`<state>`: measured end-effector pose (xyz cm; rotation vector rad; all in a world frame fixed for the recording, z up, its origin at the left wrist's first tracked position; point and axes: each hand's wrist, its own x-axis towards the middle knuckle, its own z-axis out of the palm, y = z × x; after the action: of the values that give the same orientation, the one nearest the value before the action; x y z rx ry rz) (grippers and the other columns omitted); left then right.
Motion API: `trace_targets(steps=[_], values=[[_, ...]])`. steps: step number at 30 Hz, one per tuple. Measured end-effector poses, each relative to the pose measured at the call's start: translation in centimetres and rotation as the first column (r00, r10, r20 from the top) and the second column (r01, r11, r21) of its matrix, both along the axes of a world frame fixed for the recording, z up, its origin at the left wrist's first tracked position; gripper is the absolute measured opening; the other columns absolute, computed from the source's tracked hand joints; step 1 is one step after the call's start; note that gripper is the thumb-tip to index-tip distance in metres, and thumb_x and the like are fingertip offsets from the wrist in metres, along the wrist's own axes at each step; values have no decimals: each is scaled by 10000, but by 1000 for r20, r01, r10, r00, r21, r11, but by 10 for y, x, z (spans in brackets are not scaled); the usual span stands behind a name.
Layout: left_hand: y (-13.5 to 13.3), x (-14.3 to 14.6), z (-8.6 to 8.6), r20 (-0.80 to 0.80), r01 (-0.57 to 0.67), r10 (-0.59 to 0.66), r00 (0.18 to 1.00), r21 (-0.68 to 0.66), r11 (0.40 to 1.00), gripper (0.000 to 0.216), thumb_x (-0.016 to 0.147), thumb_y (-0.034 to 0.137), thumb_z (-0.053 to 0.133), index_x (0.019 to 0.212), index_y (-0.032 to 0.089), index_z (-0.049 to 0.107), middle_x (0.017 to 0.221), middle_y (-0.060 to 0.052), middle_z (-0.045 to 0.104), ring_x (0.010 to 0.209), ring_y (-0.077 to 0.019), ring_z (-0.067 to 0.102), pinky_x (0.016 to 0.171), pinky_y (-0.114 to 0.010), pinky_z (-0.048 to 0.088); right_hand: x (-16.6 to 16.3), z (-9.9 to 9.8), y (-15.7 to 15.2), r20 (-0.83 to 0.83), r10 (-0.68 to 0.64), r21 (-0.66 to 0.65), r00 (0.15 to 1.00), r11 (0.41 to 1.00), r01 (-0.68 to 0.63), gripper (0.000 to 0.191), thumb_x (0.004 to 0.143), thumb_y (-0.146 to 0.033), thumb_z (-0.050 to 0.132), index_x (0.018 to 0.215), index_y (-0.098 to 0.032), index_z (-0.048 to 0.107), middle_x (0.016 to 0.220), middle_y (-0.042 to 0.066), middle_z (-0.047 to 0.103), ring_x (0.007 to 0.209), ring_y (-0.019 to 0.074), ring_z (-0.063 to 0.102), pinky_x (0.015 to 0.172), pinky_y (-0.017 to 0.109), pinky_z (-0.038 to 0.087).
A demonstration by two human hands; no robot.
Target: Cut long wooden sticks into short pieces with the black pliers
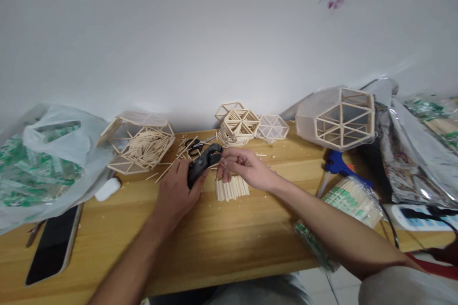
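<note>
My left hand (177, 188) is wrapped around a black hand tool with a jaw-like head (200, 166), held above the wooden table. Close against the tool's head, my right hand (246, 167) has its fingers pinched together; anything between them is too small to make out. Just below those fingers, a row of short wooden sticks (232, 188) lies side by side on the table. Behind the tool rest black-handled scissors (193, 147) among loose sticks. A hexagonal stick frame (241, 124) stands further back, with short sticks heaped in and beside it.
At the left are a stick-filled frame (150, 150), a plastic bag (71, 152), a white case (108, 189) and a phone (53, 243). A large covered frame (336, 119), blue glue gun (336, 164), packed sticks (352, 200) and power strip (422, 218) occupy the right.
</note>
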<state>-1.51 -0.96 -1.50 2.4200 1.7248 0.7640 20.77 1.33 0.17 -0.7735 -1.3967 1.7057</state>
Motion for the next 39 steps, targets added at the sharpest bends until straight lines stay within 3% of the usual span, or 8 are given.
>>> trace_targets(steps=[16,21,26,33,39], values=[[-1,0,0,-28,-6,5,1000,-31,999,276,972,471,484,973,202,546,927,-87,654,824,-251,634,702,-335,459,1,0,0,61,-32,35,998,999,30,256,958,-397,637,890,-151,645,782,48,731,652,128,657,633,267,530],[-2,-1,2,-58,-19,16,998,-58,998,258,981,443,476,871,217,532,765,-32,629,689,-219,609,629,-310,407,1,-2,0,32,-18,29,999,999,17,256,957,-403,641,967,-148,660,804,47,733,668,131,666,629,264,530],[-2,0,2,-38,-9,8,999,-26,1000,270,977,461,482,982,203,559,891,-68,673,781,-237,648,667,-317,438,1,-1,0,9,13,5,1000,1000,-14,261,960,-413,638,932,-154,640,791,40,727,668,130,670,624,261,529],[-2,0,0,-46,-26,25,999,-12,1000,284,970,480,483,987,206,558,936,-82,679,823,-247,657,683,-321,452,1,-2,1,1,52,11,999,999,-52,304,968,-455,616,929,-154,625,800,49,731,653,133,672,607,267,527],[-3,-1,1,-81,-23,19,997,-37,999,256,970,447,486,887,215,556,777,-42,653,690,-225,630,618,-311,409,2,-4,1,-50,57,-32,997,998,-59,299,947,-445,655,1006,-152,643,776,31,722,629,127,662,607,266,539]])
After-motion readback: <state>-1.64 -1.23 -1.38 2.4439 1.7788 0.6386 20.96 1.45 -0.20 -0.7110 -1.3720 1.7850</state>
